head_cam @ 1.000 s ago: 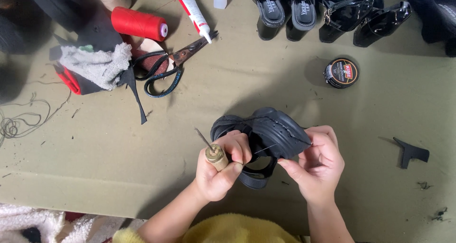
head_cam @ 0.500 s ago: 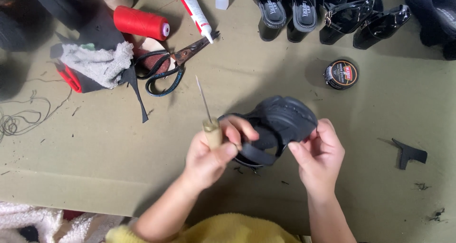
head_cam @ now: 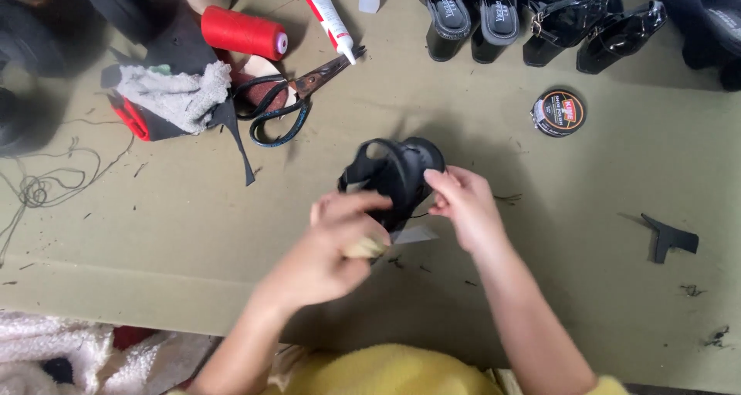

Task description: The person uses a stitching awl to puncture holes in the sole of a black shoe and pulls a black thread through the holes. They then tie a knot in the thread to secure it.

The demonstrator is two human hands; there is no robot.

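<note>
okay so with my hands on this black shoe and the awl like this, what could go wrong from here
Two risks stand out. The left hand grips a wooden-handled awl close under the black shoe while the right hand pinches the shoe's edge; the tip is blurred, so a push through could jab those fingers. Also, the open scissors lie just beyond the shoe, where a sleeve or thread might snag them.

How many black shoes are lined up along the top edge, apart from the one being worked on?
5 at least. Two open-toed ones stand side by side, and; two glossy ones lie right of them, and; a matte one is cut off in the corner. More may lie outside the frame.
</note>
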